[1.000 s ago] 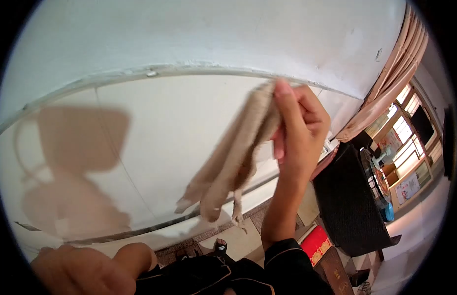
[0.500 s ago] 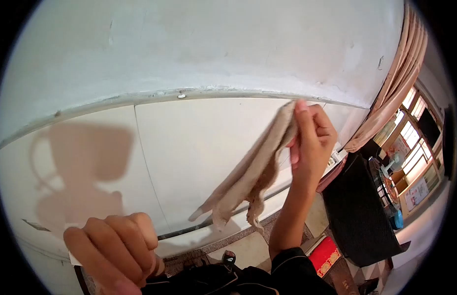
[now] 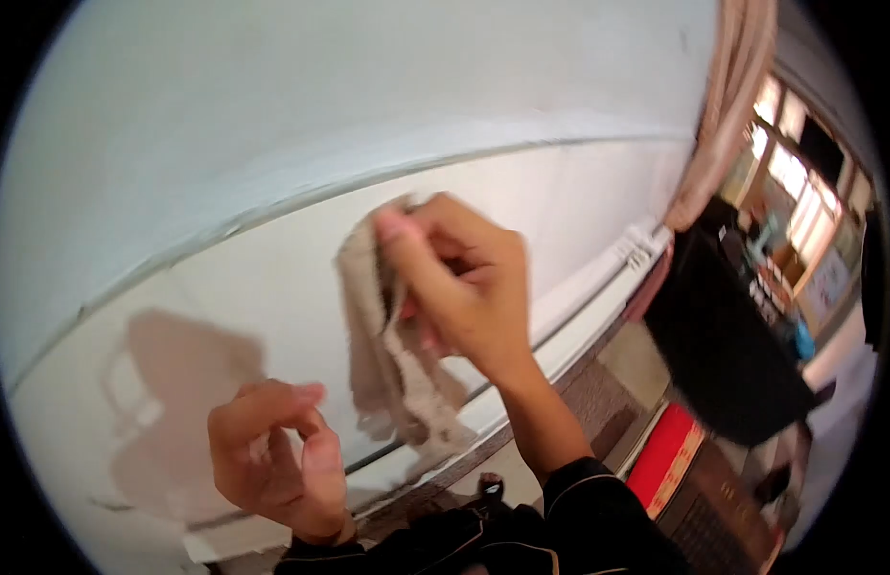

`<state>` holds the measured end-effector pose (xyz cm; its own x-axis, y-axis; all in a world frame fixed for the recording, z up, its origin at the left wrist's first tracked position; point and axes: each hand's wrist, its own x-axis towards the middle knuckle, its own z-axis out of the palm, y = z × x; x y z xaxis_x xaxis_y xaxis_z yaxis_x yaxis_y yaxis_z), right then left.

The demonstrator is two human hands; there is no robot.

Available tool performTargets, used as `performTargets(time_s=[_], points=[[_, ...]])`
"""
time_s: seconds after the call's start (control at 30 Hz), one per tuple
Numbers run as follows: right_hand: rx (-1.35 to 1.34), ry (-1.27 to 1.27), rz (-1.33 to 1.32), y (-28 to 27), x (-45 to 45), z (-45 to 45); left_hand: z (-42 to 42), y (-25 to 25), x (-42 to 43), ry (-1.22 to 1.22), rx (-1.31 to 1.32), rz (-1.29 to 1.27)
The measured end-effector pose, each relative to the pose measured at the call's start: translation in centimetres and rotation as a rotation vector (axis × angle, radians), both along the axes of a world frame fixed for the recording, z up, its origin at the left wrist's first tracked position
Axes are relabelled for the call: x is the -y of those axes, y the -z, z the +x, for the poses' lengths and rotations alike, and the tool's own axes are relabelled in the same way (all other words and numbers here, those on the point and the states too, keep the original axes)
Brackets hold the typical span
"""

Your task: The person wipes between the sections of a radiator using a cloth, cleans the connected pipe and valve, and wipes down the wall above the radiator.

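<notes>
My right hand (image 3: 464, 278) grips a beige cloth (image 3: 373, 345) near its top edge, pinched between thumb and fingers. The cloth hangs down in crumpled folds in front of the white wall panel, its lower end ragged and a little blurred. To the left and lower, my left hand (image 3: 277, 460) is raised, apart from the cloth. Its fingers are loosely curled, a gap shows between them and the thumb, and nothing is visible in it.
Ahead is a pale wall (image 3: 387, 86) above white panels (image 3: 243, 278). A pink curtain (image 3: 728, 125) hangs at right, beside a black-covered piece of furniture (image 3: 723, 335). A red mat (image 3: 663, 455) lies on the floor below.
My right hand has brought the cloth left, closer to my left hand. My left hand has turned and loosened from a fist, moving right. The view has tilted.
</notes>
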<state>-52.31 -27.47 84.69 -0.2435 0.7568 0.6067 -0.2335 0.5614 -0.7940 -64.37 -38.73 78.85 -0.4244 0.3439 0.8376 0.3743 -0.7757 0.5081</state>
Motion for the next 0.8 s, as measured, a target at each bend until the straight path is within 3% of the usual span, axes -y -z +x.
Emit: performTargets(time_s=[0.03, 0.13, 0.2, 0.27, 0.33, 0.4, 0.53, 0.6, 0.63, 0.7, 0.73, 0.8], points=[[0.021, -0.016, -0.014, 0.6, 0.0, 0.5, 0.6, 0.3, -0.6, -0.155, -0.047, -0.020], [0.050, 0.073, 0.031, 3.5, -1.8, 2.5, 1.1, 0.8, -1.8, -0.228, -0.122, -0.139], [-0.059, 0.058, -0.141, 5.4, -3.0, 4.3, 1.7, 1.7, -2.4, -0.173, -0.182, -0.189], [-0.079, 0.117, -0.163, 8.1, -4.5, 6.6, 3.3, 2.1, -3.0, 0.036, -0.283, -0.347], [-0.103, 0.168, -0.188, 9.7, -3.9, 9.1, 5.4, 3.2, -4.1, 0.064, -0.413, -0.377], [-0.035, 0.011, -0.386, 11.4, -2.6, 12.3, 8.2, 4.4, -5.3, 0.115, -0.424, -0.703], [-0.015, -0.034, -0.291, 15.0, 0.0, 18.8, 13.1, 8.2, -8.9, 0.278, -0.719, -0.752], [-0.021, -0.036, -0.306, 16.0, 0.7, 22.5, 16.5, 9.9, -10.5, 0.404, -0.939, -0.475], [-0.034, 0.005, -0.335, 16.3, 0.9, 24.4, 18.4, 11.6, -11.4, 0.418, -0.953, -0.480], [-0.046, 0.064, -0.413, 17.7, 1.0, 28.4, 21.9, 15.8, -12.8, 0.785, -0.865, -0.820], [-0.053, 0.068, -0.418, 18.9, 0.8, 30.3, 23.9, 17.6, -13.7, 0.790, -0.871, -0.826], [-0.032, 0.296, -0.439, 21.7, -0.1, 33.6, 28.2, 20.7, -15.4, 1.081, -0.701, -1.270]])
